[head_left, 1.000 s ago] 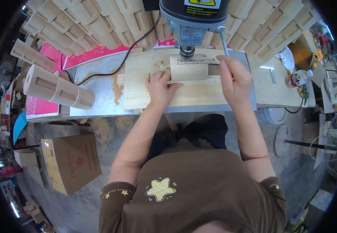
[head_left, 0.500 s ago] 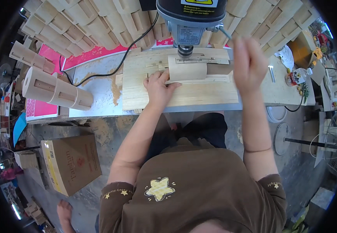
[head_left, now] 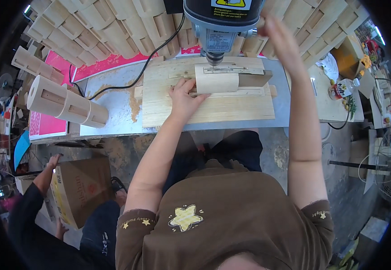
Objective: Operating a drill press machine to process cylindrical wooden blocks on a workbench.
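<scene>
A short pale wooden cylinder with a slotted top lies sideways on a flat wooden jig board. My left hand grips its left end, thumb along the near lower edge and fingers bent over the end. A grey block sticks out of the cylinder's right end. Above the far edge of the cylinder hangs the chuck of a bench drill press. My right hand, raised beside the drill head and blurred, is closed at the press's lever; its fingertips are partly hidden.
Stacked slotted wooden cylinders line the back; another stack lies at the left. A black cable crosses the bench. A bottle stands at the right. Lower left, a co-worker bends by a cardboard box.
My right hand has moved up and away with the lever. The left hand stays at the cylinder, which has barely shifted. A co-worker has come farther into view at the lower left.
</scene>
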The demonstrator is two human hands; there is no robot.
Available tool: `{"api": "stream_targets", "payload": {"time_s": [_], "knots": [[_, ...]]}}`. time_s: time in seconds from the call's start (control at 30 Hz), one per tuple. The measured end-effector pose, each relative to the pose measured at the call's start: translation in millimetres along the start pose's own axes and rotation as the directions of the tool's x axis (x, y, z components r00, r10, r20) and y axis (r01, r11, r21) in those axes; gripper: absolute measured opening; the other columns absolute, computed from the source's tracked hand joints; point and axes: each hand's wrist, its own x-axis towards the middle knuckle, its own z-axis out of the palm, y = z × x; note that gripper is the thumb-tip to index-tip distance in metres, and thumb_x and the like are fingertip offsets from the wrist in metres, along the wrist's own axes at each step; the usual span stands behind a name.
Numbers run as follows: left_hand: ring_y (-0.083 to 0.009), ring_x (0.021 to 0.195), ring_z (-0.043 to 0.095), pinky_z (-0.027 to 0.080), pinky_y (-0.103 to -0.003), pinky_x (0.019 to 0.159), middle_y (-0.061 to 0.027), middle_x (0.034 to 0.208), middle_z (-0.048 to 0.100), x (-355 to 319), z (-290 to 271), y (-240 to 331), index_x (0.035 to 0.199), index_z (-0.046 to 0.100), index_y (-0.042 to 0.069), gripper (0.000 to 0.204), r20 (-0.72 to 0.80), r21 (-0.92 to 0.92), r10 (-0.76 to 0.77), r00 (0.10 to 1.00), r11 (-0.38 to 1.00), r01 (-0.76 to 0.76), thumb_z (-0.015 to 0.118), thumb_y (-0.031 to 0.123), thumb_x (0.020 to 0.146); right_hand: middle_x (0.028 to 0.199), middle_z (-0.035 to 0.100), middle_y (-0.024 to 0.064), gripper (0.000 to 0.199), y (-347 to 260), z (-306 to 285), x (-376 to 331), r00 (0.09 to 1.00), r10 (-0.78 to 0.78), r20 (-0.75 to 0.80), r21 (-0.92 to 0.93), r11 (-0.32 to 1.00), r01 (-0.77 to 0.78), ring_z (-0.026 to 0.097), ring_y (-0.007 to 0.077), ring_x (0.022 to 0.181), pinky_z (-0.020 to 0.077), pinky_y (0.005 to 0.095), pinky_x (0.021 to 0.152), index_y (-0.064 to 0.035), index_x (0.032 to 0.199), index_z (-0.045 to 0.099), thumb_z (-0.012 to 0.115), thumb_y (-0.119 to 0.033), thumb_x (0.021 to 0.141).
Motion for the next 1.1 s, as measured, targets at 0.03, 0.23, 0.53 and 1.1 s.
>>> {"api": "stream_targets", "payload": {"time_s": [0.03, 0.23, 0.53, 1.1], "knots": [[-0.0174, 0.085, 0.054, 0.027, -0.042, 0.090, 0.0002, 0.082, 0.057, 1.0, 1.6, -2.4, 0.093, 0.066, 0.012, 0.038, 0.001, -0.004, -0.001, 1.000, 1.000, 0.002, 0.081, 0.023, 0.059, 0.096, 0.063, 0.0089, 0.034, 11.1, 4.6, -27.8, 0.992, 0.071, 0.106, -0.051, 0.996, -0.066, 0.056, 0.0158, 0.092, 0.0432, 0.0320, 0.082, -0.0012, 0.114, 0.057, 0.050, -0.027, 0.093], [-0.0148, 0.075, 0.055, 0.033, -0.037, 0.089, -0.0002, 0.083, 0.057, 0.2, -33.7, -16.7, 0.091, 0.066, 0.008, 0.034, 0.063, -0.158, 0.012, 0.998, 0.987, -0.002, 0.079, 0.017, 0.061, 0.092, 0.059, 0.0120, 0.026, 28.6, 31.3, -106.1, 0.969, -0.037, 0.245, -0.563, 0.808, 0.173, 0.055, 0.0297, 0.088, 0.0427, 0.0402, 0.077, -0.0037, 0.103, 0.056, 0.062, -0.013, 0.080], [-0.0074, 0.061, 0.054, 0.044, -0.023, 0.056, -0.0006, 0.071, 0.061, -36.4, -161.5, -6.3, 0.084, 0.063, 0.002, 0.022, 0.082, -0.439, -0.325, 0.942, 0.837, 0.327, 0.076, 0.017, 0.073, 0.088, 0.058, 0.0099, 0.031, 11.5, 24.2, -128.0, 0.965, -0.072, 0.252, -0.505, 0.841, 0.194, 0.053, 0.0307, 0.083, 0.0421, 0.0402, 0.074, -0.0041, 0.098, 0.058, 0.068, -0.013, 0.071], [-0.0065, 0.052, 0.049, 0.037, -0.021, 0.045, -0.0028, 0.064, 0.057, -47.0, -90.9, 25.3, 0.076, 0.062, 0.000, 0.038, 0.230, -0.505, -0.552, 0.802, 0.636, 0.583, 0.074, 0.035, 0.075, 0.087, 0.058, 0.0099, 0.031, -1.7, 38.0, -129.4, 0.953, -0.140, 0.270, -0.477, 0.840, 0.259, 0.052, 0.0300, 0.083, 0.0422, 0.0396, 0.074, -0.0051, 0.094, 0.058, 0.070, -0.014, 0.067]]}}
